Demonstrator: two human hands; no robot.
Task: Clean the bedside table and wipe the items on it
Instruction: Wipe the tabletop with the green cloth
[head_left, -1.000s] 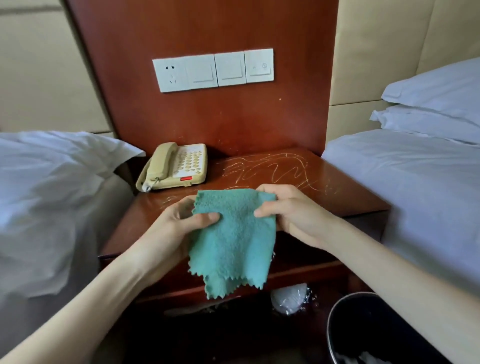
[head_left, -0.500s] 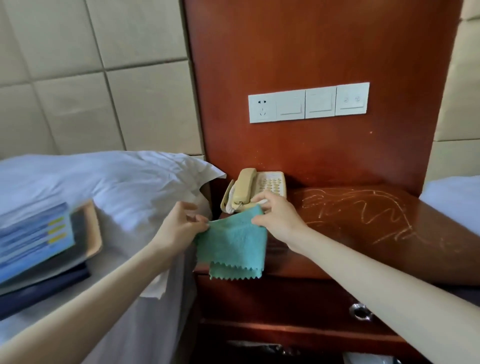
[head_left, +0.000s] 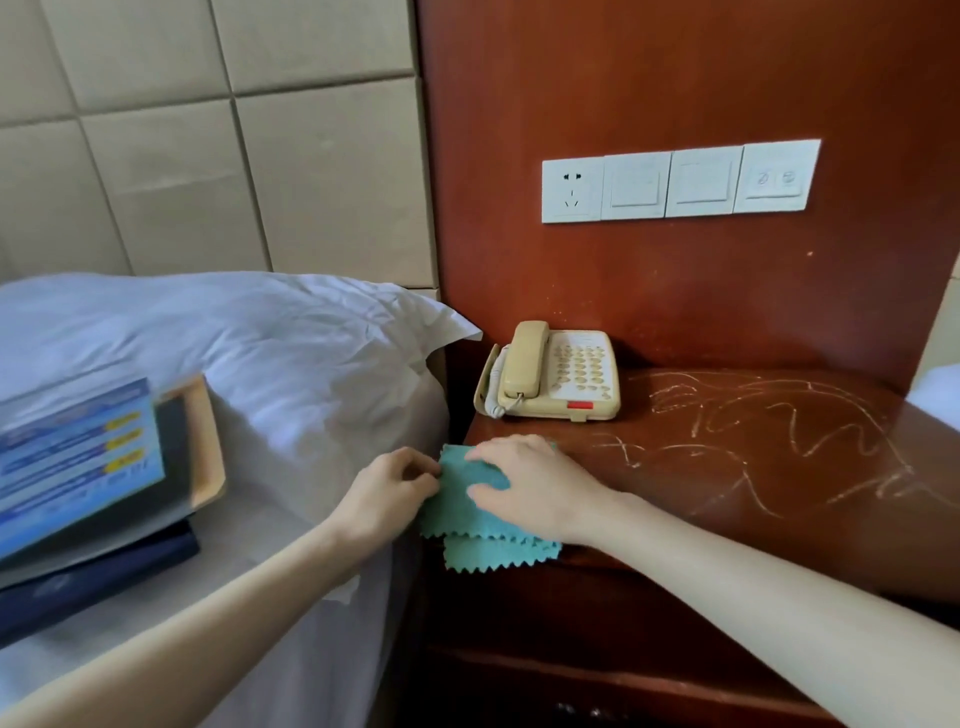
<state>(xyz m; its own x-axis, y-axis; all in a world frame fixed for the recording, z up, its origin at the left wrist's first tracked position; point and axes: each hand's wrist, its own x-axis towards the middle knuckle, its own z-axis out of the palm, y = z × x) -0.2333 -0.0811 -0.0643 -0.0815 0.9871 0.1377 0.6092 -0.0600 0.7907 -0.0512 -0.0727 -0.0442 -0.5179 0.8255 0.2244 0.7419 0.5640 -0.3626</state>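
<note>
A folded teal cloth (head_left: 480, 543) with zigzag edges lies on the front left corner of the red-brown bedside table (head_left: 737, 467), its lower edge hanging over the front. My right hand (head_left: 530, 488) lies flat on top of the cloth, fingers spread. My left hand (head_left: 387, 493) pinches the cloth's left edge. A beige telephone (head_left: 558, 371) stands at the back left of the table. Pale scribbled marks (head_left: 779, 436) cover the tabletop to the right of my hands.
A white pillow (head_left: 234, 353) and bed lie left of the table, with a stack of booklets and a tan tray (head_left: 104, 467) on the bed. A white socket and switch panel (head_left: 675, 182) is on the wooden wall panel. Another bed's edge shows at far right.
The cloth came down from being held up between both hands onto the table's front left corner. My right hand now lies flat on it. The view has shifted left and nearer.
</note>
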